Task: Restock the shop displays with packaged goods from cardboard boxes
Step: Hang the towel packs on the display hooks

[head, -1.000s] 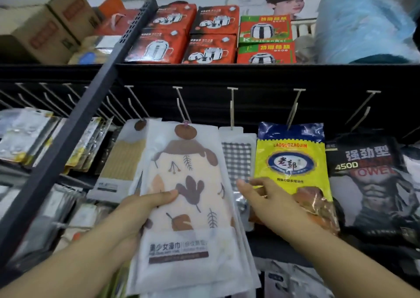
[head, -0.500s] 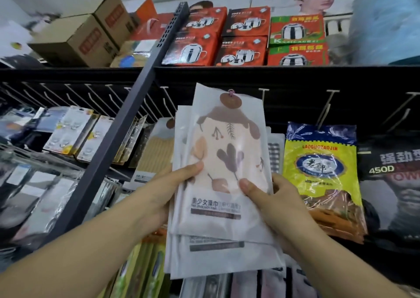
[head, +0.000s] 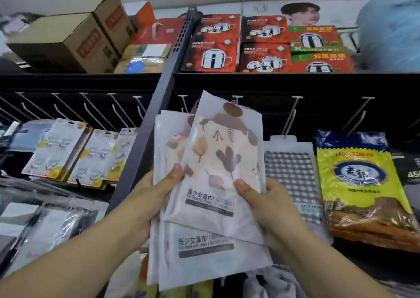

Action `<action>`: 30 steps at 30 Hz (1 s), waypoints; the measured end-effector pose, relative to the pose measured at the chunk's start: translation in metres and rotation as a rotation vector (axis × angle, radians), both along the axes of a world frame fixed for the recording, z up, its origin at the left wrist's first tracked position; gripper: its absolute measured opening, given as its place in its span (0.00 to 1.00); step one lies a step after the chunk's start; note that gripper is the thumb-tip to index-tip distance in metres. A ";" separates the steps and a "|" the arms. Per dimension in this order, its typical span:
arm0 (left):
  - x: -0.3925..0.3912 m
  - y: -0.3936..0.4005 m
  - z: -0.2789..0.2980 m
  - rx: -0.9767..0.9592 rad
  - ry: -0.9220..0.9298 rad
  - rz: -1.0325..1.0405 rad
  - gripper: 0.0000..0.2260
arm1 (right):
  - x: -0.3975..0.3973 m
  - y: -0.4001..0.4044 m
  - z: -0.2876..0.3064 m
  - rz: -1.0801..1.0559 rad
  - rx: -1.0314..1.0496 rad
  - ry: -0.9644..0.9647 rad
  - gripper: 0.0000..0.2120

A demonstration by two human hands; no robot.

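I hold a stack of bath towel packets, frosted white bags with leaf prints, in front of the black peg wall. My left hand grips the stack's left edge, thumb on the front. My right hand grips the right edge of the front packet, thumb on its face. The front packet is tilted to the right and raised above the ones behind it. Bare metal hooks stick out of the wall just above the stack. Cardboard boxes stand on the top shelf at left.
A checked cloth packet and a yellow bag hang to the right. Carded hook packs hang at left, past a grey upright post. Red and green pot boxes fill the top shelf. More packets lie low at left.
The towel stack has come off its hook and up toward me. My right hand moved from the neighbouring packets onto the front packet, which now sits tilted and higher than the rest.
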State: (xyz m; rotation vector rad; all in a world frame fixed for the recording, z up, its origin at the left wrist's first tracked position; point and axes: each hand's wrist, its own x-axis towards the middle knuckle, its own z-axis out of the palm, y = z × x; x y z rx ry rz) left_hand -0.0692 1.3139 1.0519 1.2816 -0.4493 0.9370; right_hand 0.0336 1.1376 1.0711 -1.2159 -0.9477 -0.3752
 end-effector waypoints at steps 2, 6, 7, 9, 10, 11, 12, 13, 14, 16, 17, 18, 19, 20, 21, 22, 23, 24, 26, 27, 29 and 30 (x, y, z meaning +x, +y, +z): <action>0.003 0.015 0.005 0.034 0.001 0.058 0.25 | 0.001 0.007 0.007 -0.014 0.056 0.024 0.14; 0.007 0.029 0.015 0.050 -0.051 0.178 0.12 | 0.006 -0.002 0.026 -0.044 0.134 0.057 0.16; 0.007 0.032 0.016 0.053 -0.063 0.197 0.11 | 0.006 -0.006 0.029 -0.055 0.126 0.052 0.16; 0.008 0.039 0.020 0.085 -0.069 0.233 0.12 | 0.009 -0.017 0.032 -0.076 0.093 0.037 0.14; 0.008 0.042 0.022 0.102 -0.064 0.247 0.13 | 0.011 -0.022 0.033 -0.077 0.071 0.030 0.14; 0.009 0.043 0.023 0.117 -0.058 0.260 0.13 | 0.014 -0.027 0.034 -0.075 0.046 0.022 0.14; 0.009 0.044 0.024 0.127 -0.058 0.278 0.12 | 0.018 -0.031 0.034 -0.079 0.022 0.014 0.15; 0.008 0.044 0.025 0.135 -0.061 0.310 0.11 | 0.021 -0.035 0.034 -0.091 -0.001 0.007 0.16; 0.007 0.043 0.026 0.143 -0.065 0.356 0.11 | 0.025 -0.038 0.033 -0.104 -0.019 0.000 0.17; 0.001 0.044 0.032 0.157 -0.084 0.446 0.10 | 0.032 -0.041 0.031 -0.124 -0.041 -0.021 0.17; -0.003 0.047 0.035 0.149 -0.096 0.475 0.10 | 0.035 -0.040 0.030 -0.133 -0.049 -0.038 0.17; -0.007 0.050 0.038 0.133 -0.110 0.495 0.10 | 0.037 -0.037 0.028 -0.136 -0.060 -0.054 0.18; -0.011 0.053 0.041 0.118 -0.121 0.516 0.10 | 0.040 -0.034 0.028 -0.127 -0.071 -0.064 0.18; -0.014 0.056 0.042 0.114 -0.124 0.541 0.10 | 0.042 -0.030 0.027 -0.111 -0.079 -0.069 0.17; -0.017 0.057 0.042 0.124 -0.123 0.560 0.10 | 0.044 -0.026 0.027 -0.102 -0.079 -0.077 0.17; -0.018 0.058 0.043 0.137 -0.122 0.565 0.10 | 0.046 -0.023 0.028 -0.103 -0.071 -0.090 0.16; -0.019 0.059 0.042 0.144 -0.121 0.556 0.09 | 0.047 -0.019 0.030 -0.109 -0.059 -0.105 0.16; -0.020 0.060 0.040 0.145 -0.119 0.539 0.08 | 0.048 -0.016 0.032 -0.116 -0.047 -0.117 0.16; -0.020 0.061 0.037 0.146 -0.113 0.522 0.08 | 0.050 -0.013 0.036 -0.115 -0.033 -0.123 0.16; -0.021 0.062 0.037 0.150 -0.107 0.521 0.09 | 0.052 -0.012 0.038 -0.107 -0.031 -0.119 0.17; -0.021 0.062 0.037 0.154 -0.104 0.525 0.10 | 0.056 -0.010 0.039 -0.078 -0.033 -0.094 0.17; -0.021 0.062 0.037 0.150 -0.107 0.532 0.09 | 0.058 -0.009 0.039 -0.057 -0.029 -0.066 0.17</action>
